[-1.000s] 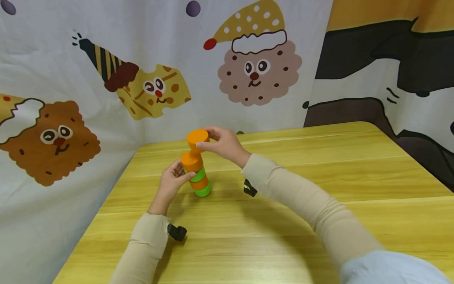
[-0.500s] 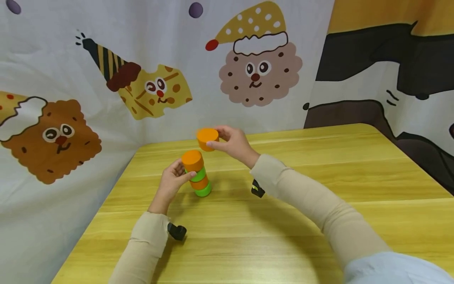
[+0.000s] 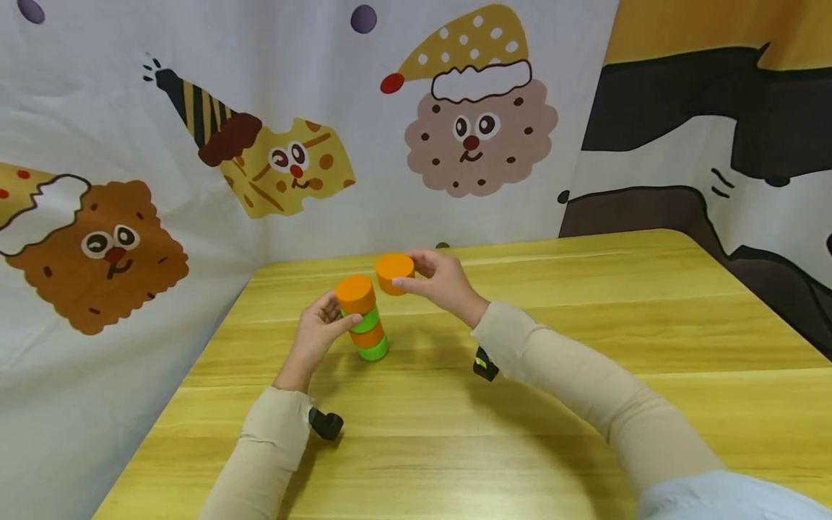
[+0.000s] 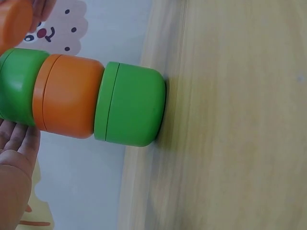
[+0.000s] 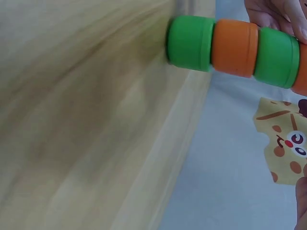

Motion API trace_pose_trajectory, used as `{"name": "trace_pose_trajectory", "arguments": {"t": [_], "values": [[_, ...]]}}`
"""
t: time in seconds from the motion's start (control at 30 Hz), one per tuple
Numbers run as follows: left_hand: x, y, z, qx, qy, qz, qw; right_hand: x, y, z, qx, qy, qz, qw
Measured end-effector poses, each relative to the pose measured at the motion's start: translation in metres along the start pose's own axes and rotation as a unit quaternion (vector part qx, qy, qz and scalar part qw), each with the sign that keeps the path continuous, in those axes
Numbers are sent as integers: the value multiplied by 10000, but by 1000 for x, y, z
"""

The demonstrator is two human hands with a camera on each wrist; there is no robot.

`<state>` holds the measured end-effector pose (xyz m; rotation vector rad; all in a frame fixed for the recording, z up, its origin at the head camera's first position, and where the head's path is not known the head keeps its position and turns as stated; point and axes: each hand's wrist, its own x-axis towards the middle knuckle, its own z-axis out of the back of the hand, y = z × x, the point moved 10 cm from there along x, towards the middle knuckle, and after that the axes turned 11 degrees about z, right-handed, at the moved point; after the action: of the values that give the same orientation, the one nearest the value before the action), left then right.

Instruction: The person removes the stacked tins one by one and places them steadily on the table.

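Observation:
Several small round jars, alternately green and orange, stand in a leaning stack on the table. Lowest is a green jar (image 4: 132,105), then an orange jar (image 4: 72,96), an upper green jar (image 5: 274,57) and a flat-topped orange jar (image 3: 355,295). My left hand (image 3: 318,332) holds the stack at the upper green jar, thumb in front and fingers at the far left side. My right hand (image 3: 445,282) grips another orange jar (image 3: 394,273) between thumb and fingers, in the air just right of the stack's top. Only a sliver of this hand shows in the right wrist view.
The wooden table (image 3: 552,404) spreads out to the right and front. Behind and left of it hangs a white curtain (image 3: 364,209) with cartoon prints. Black wrist cameras (image 3: 326,425) jut from both sleeves, close over the tabletop.
My right hand has carried its orange jar off the stack's top, to the right and then slightly down. My left hand stays at the stack.

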<state>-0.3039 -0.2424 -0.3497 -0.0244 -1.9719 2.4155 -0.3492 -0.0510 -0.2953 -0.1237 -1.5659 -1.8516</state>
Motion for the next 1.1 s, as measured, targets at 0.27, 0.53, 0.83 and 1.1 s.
{"name": "trace_pose_trajectory", "arguments": {"t": [0.27,0.53,0.83,1.1], "values": [[1,1,0,69,1,-52,10000,-18,-17,-4,-31,35,-305,9995],[1,1,-1,23,33,-102,9999,-35,-33,-9,37,91,-667,9977],[0,2,0,50,30,-54,10000,-49,-52,-18,-61,206,-934,9954],[1,2,0,52,19,-63,10000,-53,-60,-24,-186,420,-888,9950]]}}
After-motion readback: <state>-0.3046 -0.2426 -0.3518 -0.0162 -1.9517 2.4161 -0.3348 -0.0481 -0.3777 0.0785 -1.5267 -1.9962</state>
